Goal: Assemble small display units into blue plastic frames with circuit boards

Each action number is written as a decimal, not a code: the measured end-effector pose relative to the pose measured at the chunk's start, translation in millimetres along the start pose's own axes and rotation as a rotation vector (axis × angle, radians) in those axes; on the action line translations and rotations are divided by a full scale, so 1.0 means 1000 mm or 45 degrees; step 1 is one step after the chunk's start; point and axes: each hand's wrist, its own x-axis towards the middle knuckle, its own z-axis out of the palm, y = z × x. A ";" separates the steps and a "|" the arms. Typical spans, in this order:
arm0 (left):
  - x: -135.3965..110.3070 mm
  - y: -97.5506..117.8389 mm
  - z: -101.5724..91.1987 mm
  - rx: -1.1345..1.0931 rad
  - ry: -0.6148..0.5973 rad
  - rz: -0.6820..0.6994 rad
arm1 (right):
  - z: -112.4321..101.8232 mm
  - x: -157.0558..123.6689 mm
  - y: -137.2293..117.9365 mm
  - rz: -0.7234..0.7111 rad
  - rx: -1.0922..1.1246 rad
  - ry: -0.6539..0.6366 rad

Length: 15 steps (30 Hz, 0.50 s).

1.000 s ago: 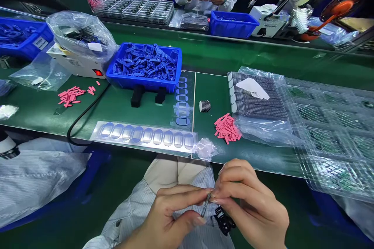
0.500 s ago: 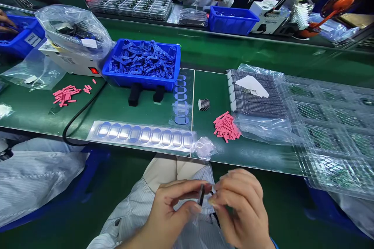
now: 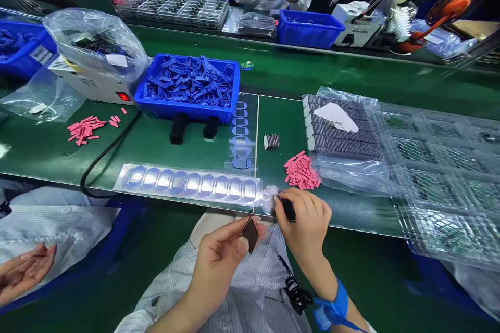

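Observation:
My left hand [image 3: 224,250] is above my lap, pinching a small dark flat rectangular piece [image 3: 250,234] between thumb and fingers. The piece is tilted, with one broad face showing. At the table's front edge, my right hand [image 3: 307,216] is curled, its fingertips down at a wad of crumpled clear film [image 3: 269,199]. A dark patch shows between its thumb and fingers; whether that is an object or shadow I cannot tell. The row of oval film stickers [image 3: 193,184] on a clear sheet lies left of the wad. Pink strips [image 3: 301,170] are heaped just beyond my right hand.
A blue bin [image 3: 187,109] of blue plastic parts stands behind two black blocks. A short stack of thin pieces [image 3: 271,141] sits near a bagged block of dark pieces [image 3: 344,138]. Clear trays [image 3: 437,177] lie at right. Another person's hand [image 3: 27,273] shows at lower left.
My right hand has left my left hand and moved up to the crumpled film at the table edge. The dark piece has turned in my left hand. A small green board now shows behind the bin.

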 end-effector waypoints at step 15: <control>-0.008 0.014 -0.008 0.076 -0.289 -0.001 | -0.051 0.026 -0.022 -0.212 1.040 -0.514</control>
